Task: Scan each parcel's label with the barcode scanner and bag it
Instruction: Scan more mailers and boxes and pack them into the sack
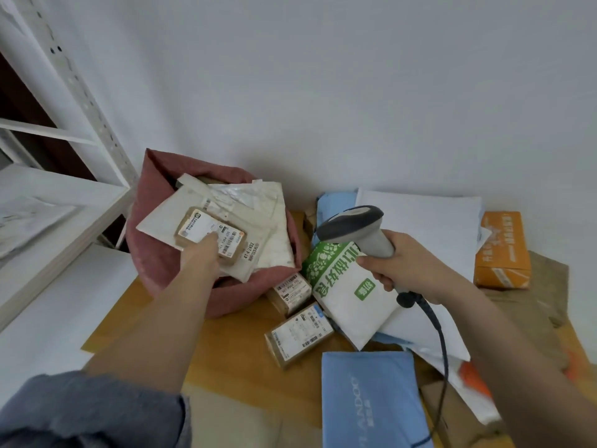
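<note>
My left hand (201,253) holds a small brown box parcel (210,236) with a white label over the mouth of the dark red bag (151,257). The bag holds several white mailers (258,218). My right hand (400,266) grips the grey barcode scanner (358,229), its head pointing left toward the box and its cable (441,347) trailing down. Below the scanner lies a white and green mailer (342,286).
Two small brown labelled boxes (298,333) lie on the wooden table (232,357) beside the bag. A blue mailer (371,399) lies at the front, an orange parcel (504,250) at the right, white mailers (429,221) behind. White shelving (64,195) stands at the left.
</note>
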A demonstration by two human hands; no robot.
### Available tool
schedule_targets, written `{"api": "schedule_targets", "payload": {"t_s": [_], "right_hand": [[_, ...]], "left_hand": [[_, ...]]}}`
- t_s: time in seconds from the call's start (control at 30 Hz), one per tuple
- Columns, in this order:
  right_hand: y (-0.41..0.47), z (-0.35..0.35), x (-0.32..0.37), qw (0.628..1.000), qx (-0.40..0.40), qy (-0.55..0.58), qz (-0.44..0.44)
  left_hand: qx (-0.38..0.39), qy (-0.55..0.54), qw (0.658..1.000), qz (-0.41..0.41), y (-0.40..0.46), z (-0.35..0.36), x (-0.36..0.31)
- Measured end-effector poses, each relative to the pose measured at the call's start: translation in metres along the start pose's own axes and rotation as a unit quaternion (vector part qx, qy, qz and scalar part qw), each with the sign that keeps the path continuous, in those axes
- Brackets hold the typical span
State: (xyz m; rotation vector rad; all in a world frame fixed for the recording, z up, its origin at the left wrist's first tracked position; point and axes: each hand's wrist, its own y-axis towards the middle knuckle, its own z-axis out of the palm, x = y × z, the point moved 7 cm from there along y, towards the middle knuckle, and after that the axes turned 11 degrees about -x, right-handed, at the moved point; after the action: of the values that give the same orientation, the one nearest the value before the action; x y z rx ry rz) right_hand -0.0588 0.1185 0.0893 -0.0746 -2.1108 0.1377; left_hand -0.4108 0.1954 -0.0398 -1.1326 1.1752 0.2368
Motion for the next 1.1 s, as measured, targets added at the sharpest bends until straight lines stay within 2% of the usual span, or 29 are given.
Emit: {"api": "schedule_targets", "payload": {"t_s": [0.13, 0.2, 0.4, 0.63, 0.83, 0.97, 1.1], "right_hand": [[-0.004, -0.001, -0.004, 1.0, 0.004, 0.013, 0.005], [-0.009, -0.004, -0.005, 1.0, 0.006, 0.019, 0.007], [-0.023, -0.016, -0.023, 0.999, 0.01, 0.042, 0.024], [-0.042, -0.029, -0.055, 0.998, 0.011, 0.05, 0.036], [-0.05, -0.032, -0.083, 0.997, 0.005, 0.064, 0.037], [-0.05, -0.031, -0.105, 0.997, 0.003, 0.059, 0.047], [-0.052, -0.031, -0.12, 0.997, 0.008, 0.056, 0.05]], "left_hand": [[-0.051, 0.004, 0.997, 0.057, -0.014, -0.007, 0.009], [-0.062, 0.007, 0.997, 0.054, -0.022, -0.008, 0.021], [0.018, 0.073, 0.997, -0.028, -0.07, 0.003, 0.08], [0.061, 0.165, 0.981, -0.079, -0.11, -0.004, 0.15], [0.113, 0.341, 0.925, -0.124, -0.144, -0.021, 0.239], [0.169, 0.444, 0.862, -0.176, -0.182, -0.034, 0.274], [0.182, 0.456, 0.849, -0.196, -0.194, -0.041, 0.294]]}}
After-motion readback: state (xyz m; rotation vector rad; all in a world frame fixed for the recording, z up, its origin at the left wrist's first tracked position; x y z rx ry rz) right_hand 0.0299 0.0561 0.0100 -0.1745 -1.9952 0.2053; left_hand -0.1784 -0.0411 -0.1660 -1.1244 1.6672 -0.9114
